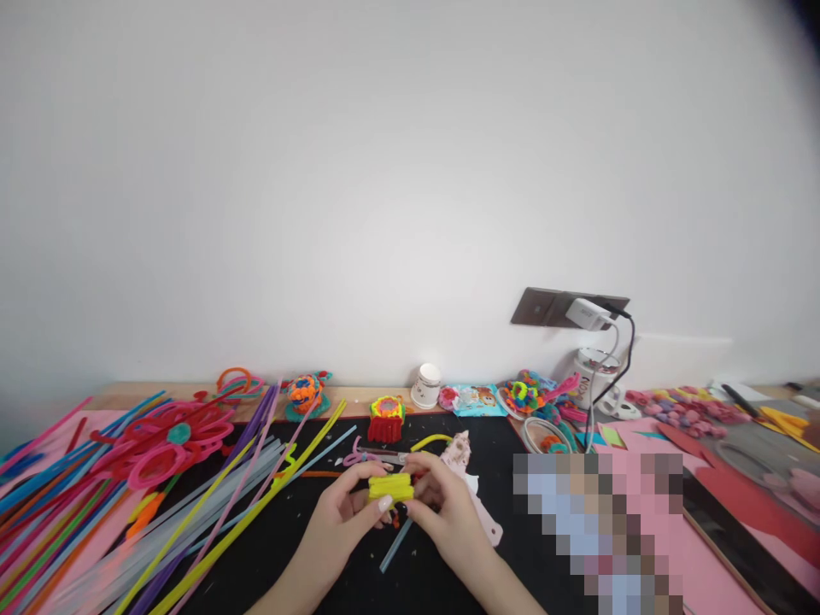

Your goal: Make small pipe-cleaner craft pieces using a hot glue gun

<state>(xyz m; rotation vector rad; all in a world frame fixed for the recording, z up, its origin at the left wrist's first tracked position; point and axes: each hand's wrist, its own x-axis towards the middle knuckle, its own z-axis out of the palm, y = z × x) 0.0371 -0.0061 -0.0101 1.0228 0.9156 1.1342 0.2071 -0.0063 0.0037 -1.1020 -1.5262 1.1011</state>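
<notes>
Between my two hands is a small block of yellow pipe cleaners [390, 488], folded into side-by-side rows. My left hand [349, 504] pinches its left end, thumb in front. My right hand [442, 500] grips the right end with curled fingers. Just beyond the hands lie scissors [359, 454] with purple handles, partly hidden by my fingers. A red and yellow pipe cleaner piece [386, 420] stands farther back. A short pale blue pipe cleaner [395, 547] rests on the black mat [346, 576] below my hands.
Many coloured pipe cleaners [211, 512] spread over the left side, beside a large pink and red pipe-cleaner flower [172, 436]. A white paper cup [425, 386] stands near the wall. At right are a mug [593, 384], charger cables [631, 342] and pink paper [698, 521].
</notes>
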